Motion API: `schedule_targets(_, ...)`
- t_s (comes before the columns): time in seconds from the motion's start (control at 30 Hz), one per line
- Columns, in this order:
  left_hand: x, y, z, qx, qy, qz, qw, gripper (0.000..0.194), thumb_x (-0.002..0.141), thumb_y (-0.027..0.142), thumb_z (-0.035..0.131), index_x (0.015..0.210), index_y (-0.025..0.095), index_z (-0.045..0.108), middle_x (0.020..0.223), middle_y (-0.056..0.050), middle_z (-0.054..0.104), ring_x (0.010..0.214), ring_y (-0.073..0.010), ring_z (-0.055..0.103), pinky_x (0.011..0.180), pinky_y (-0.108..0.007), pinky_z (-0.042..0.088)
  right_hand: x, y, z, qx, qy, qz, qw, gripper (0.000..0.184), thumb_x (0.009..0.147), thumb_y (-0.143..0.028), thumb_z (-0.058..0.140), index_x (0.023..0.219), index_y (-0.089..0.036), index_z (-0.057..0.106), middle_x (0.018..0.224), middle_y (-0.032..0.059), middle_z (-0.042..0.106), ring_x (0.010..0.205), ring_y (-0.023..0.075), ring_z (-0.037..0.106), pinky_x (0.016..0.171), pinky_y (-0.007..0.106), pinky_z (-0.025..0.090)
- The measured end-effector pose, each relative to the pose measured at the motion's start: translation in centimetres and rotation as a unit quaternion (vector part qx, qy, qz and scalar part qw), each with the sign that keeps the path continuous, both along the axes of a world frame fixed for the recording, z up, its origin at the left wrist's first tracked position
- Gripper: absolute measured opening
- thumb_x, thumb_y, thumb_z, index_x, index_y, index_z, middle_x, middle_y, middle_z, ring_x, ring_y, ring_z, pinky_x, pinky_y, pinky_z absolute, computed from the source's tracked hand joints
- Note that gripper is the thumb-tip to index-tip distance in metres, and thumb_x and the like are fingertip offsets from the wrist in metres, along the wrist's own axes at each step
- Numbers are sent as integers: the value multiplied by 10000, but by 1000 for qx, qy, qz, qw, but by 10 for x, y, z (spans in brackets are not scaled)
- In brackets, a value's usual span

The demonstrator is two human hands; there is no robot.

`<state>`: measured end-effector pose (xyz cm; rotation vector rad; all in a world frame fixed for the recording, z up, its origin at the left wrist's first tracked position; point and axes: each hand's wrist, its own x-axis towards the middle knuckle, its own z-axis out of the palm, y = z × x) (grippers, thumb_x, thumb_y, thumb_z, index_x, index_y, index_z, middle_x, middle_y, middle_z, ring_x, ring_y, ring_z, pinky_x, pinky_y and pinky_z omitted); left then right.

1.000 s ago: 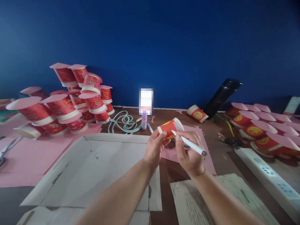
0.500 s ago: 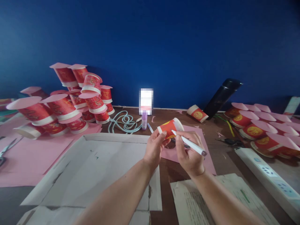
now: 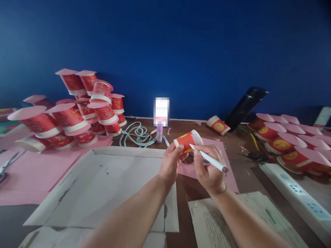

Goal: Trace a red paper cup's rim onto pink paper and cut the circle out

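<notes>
In front of the black flask point(image 3: 245, 109), a red paper cup point(image 3: 188, 141) with yellow print and white ends lies tipped, long axis slanting up toward the flask; left hand point(image 3: 169, 165) pinches it, right hand point(image 3: 211, 170) clasps a white marker point(image 3: 210, 159), tip at its side

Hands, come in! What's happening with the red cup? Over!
Left hand holding red cup, tilted. Right hand gripping white marker, tip at cup's side. Nothing seen in between.

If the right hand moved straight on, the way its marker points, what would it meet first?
Probably the red cup held in the left hand; the tip of the marker appears at its side, though contact is unclear.
</notes>
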<state>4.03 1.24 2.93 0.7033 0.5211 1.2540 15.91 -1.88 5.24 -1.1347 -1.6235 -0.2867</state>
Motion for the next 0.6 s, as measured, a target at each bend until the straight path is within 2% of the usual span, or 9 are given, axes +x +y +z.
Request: schedule_targets(0.6,0,-1,-1,8,4,-3,1000,310,818,393,671,1067,209,676,1092,-78,698,1022,-219,631,909,-355,448,1,0,0,-3,-1,4,1000,141,842,-161,606,972,-207,636,877,45,703,806,195,625,752,359,476)
